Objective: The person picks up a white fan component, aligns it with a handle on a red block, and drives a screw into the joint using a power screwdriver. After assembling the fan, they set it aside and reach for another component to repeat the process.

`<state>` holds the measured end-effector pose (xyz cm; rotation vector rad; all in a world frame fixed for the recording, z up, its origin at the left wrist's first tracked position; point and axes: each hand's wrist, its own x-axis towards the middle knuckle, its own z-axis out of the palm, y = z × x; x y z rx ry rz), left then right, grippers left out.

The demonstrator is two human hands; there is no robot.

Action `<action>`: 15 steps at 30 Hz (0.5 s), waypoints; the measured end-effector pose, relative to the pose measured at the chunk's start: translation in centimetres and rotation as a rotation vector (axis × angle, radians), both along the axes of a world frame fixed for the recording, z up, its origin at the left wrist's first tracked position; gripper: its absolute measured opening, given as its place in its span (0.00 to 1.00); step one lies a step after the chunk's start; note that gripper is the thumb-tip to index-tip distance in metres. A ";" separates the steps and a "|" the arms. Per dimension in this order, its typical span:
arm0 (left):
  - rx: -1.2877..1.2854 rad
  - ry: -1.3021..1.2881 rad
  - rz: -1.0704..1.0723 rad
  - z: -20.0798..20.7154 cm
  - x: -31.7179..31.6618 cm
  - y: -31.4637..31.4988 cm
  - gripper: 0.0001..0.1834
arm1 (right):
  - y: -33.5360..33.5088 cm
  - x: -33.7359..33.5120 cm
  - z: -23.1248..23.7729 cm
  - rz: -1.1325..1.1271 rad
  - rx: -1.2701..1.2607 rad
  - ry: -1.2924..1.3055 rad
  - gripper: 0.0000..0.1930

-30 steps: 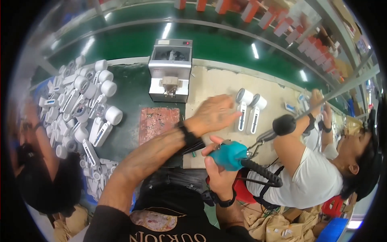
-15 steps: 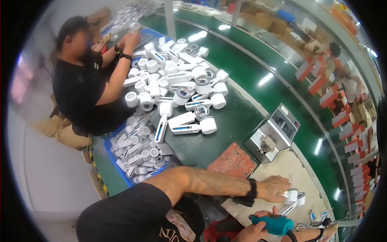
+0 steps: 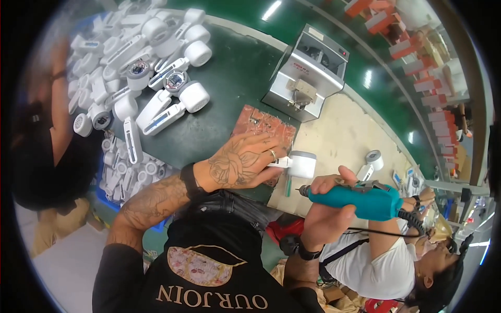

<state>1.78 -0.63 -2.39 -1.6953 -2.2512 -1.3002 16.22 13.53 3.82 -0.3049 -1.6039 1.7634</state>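
My left hand (image 3: pixel 245 161), palm down over an orange-red mat, is closed on the handle of a white round-headed unit (image 3: pixel 302 165). The unit's drum-shaped head, with a grey rim, sticks out to the right of my fingers; most of its handle is hidden under them. In my right hand (image 3: pixel 329 214) is a teal electric screwdriver (image 3: pixel 360 201), gripped around its body with a coiled black cord at its rear. Its bit points left, a short gap below the unit's head. A second white unit (image 3: pixel 370 165) lies on the pale board to the right.
A big pile of white units (image 3: pixel 151 57) covers the table's far left, with a blue bin (image 3: pixel 107 195) of more below. A silver machine (image 3: pixel 308 73) stands behind the orange-red mat (image 3: pixel 250 121). Co-workers sit at left (image 3: pixel 47 156) and lower right (image 3: pixel 360 271).
My left hand has come back leftward from the pale board to the mat with a white unit. The screwdriver is raised closer to it. The view has shifted.
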 end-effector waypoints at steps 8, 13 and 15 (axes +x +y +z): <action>-0.174 0.047 0.008 -1.3 -2.9 0.1 0.20 | 1.8 -6.5 2.5 0.108 -0.073 0.178 0.32; -0.115 0.015 -0.036 -0.4 -3.2 -0.4 0.20 | 2.7 -14.0 1.8 0.013 0.161 0.122 0.32; -0.083 0.022 -0.074 -0.4 -3.2 -0.6 0.20 | 3.0 -16.0 1.4 -0.002 0.209 0.110 0.29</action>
